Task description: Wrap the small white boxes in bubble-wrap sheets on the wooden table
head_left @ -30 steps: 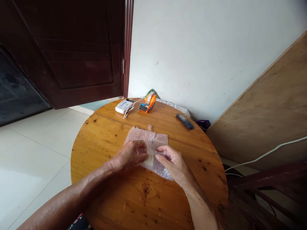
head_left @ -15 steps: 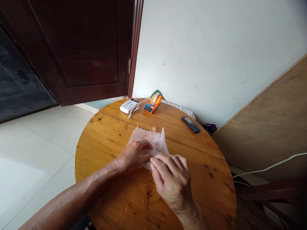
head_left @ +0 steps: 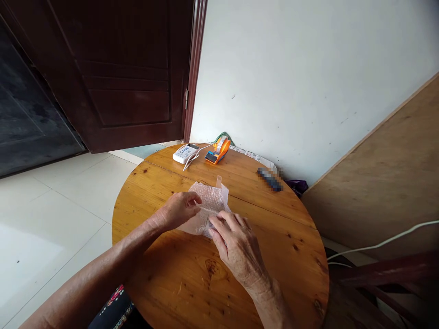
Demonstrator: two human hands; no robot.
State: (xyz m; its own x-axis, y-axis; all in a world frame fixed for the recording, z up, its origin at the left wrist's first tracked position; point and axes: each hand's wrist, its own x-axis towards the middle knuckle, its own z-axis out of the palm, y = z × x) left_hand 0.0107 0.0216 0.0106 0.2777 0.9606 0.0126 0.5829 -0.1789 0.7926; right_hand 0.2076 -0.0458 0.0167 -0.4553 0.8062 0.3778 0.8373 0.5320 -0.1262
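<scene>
Bubble wrap (head_left: 207, 193), translucent, bumpy, on round wooden table (head_left: 281, 256).

A corner of a room in what appears to be a home, judging by its fittings and furniture. A dark red-brown panelled door (head_left: 126, 68) hangs on a metal hinge (head_left: 187, 99) in a matching frame (head_left: 196, 68), above a floor (head_left: 68, 205) of pale, glossy tiles. The white wall (head_left: 291, 68) shows scuffs, and a wood-grained panel (head_left: 384, 160) slants across the right side, a pale cable (head_left: 377, 247) trailing in front of it. The round wooden tabletop (head_left: 164, 283), knotted and varnished, resembles household furniture; toward its far edge sit a white corded device (head_left: 185, 154) and an orange tape dispenser (head_left: 217, 151), small everyday items.
</scene>
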